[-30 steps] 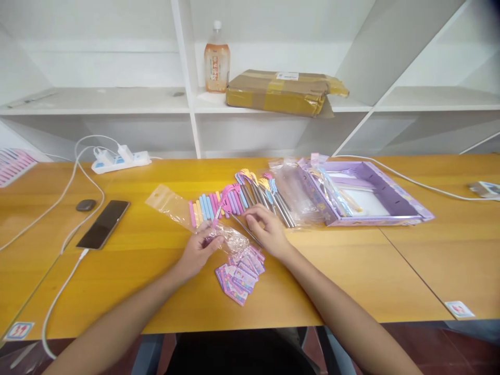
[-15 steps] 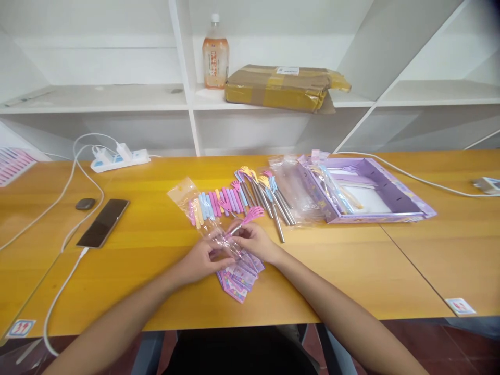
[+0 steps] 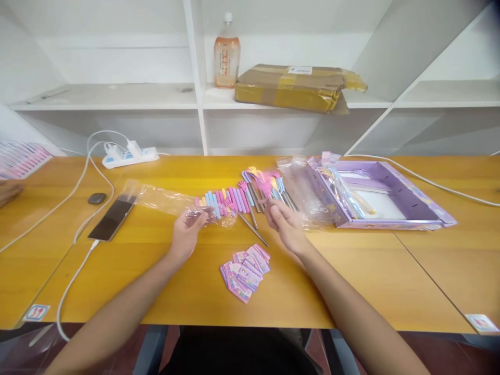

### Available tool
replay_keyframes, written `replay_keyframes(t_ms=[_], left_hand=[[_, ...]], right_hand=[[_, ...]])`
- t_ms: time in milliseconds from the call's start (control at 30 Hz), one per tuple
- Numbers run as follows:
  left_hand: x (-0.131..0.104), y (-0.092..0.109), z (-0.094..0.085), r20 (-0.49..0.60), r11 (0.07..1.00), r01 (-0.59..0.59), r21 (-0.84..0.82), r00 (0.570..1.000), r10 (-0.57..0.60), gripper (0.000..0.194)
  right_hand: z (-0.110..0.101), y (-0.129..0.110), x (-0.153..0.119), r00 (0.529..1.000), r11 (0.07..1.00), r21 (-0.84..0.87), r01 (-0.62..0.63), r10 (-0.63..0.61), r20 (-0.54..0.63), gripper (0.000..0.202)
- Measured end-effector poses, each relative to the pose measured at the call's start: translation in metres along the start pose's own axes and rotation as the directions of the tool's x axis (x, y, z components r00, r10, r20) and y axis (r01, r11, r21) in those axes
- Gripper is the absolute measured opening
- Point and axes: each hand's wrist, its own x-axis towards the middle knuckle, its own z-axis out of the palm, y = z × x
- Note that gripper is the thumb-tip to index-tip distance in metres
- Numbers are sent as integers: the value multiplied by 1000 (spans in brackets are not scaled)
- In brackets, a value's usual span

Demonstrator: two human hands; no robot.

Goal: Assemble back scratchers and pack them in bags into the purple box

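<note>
My left hand (image 3: 187, 234) pinches a clear plastic bag (image 3: 164, 199), which stretches left over the phone. My right hand (image 3: 284, 221) is closed on a pink hand-shaped piece (image 3: 264, 183), blurred by motion. Between and behind my hands lies a row of pink, purple, blue and yellow sticks (image 3: 232, 200). One pink-headed metal rod (image 3: 252, 229) slants toward me. More metal rods (image 3: 289, 199) with coloured hand-shaped heads lie behind my right hand. A loose pile of purple-pink cards (image 3: 248, 273) rests on the table in front of me.
At the right stands a purple tray (image 3: 394, 225) holding bagged pieces, beside clear bags (image 3: 304, 192). A phone (image 3: 111, 221), cables and a power strip (image 3: 130, 157) are at the left. Shelves behind hold a bottle (image 3: 227, 57) and a carton (image 3: 289, 91). Another person's hand (image 3: 10, 191) shows far left.
My hands have moved apart. The bag has gone left with my left hand, and the pink piece right with my right. The cards are uncovered. Another person's hand has appeared at the left edge.
</note>
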Motion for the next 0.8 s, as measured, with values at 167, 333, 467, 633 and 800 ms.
replay_keyframes(t_ms=[167, 333, 467, 633, 800], left_hand=[[2, 8, 4, -11, 993, 15, -115, 1000, -16, 37], [2, 8, 4, 26, 988, 45, -149, 999, -42, 36], [1, 4, 3, 57, 985, 101, -142, 994, -94, 35], [-2, 0, 4, 45, 985, 145, -98, 989, -141, 46], [-7, -1, 8, 31, 983, 161, -88, 987, -159, 46]], right_hand=[[9, -5, -9, 940, 875, -431, 218, -70, 334, 41], [11, -7, -8, 917, 827, -520, 213, 15, 399, 46], [9, -8, -7, 915, 846, -491, 210, 6, 403, 46], [11, -9, -7, 908, 834, -498, 239, -10, 419, 47], [17, -11, -9, 903, 824, -507, 252, -12, 430, 44]])
